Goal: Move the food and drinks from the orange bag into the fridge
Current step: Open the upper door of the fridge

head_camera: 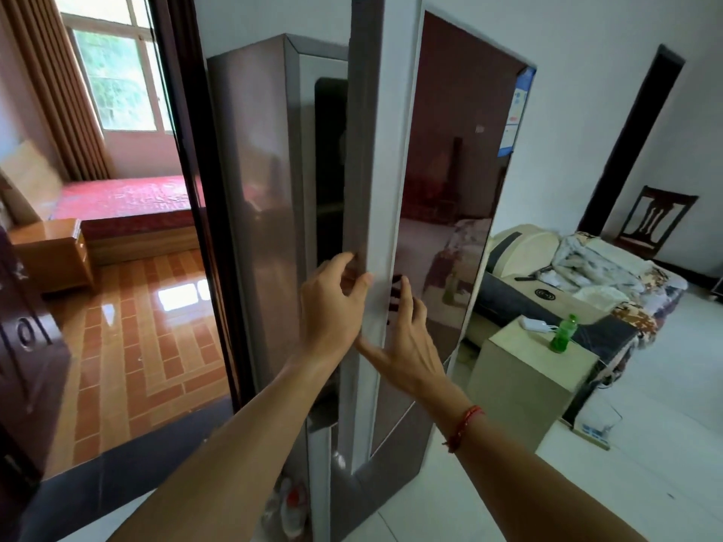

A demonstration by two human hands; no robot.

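The fridge is tall and narrow, with a glossy brown-rose metallic skin. It stands on the white tiled floor, right beside the dark-framed doorway to a bedroom. Its upper door is swung partly open and is seen almost edge-on. The mirror-like front reflects the room, a white band runs down the door's side, and a grey inner strip sits behind that. A blue and white sticker is stuck at the door's top corner. In the gap between door and cabinet the interior is dark, and nothing inside can be made out.

The left hand grips the door's edge, with the fingers curled round the grey inner strip and the thumb on the white band. The right hand lies against the glossy front with its fingers fairly straight and spread, holding nothing. Its thumb reaches across under the door's edge toward the left hand. A red string bracelet circles the right wrist.

To the right, a green bottle stands upright on a beige boxy desk. The desk is next to a sofa heaped with blankets. Through the doorway lies a bed with a red cover.
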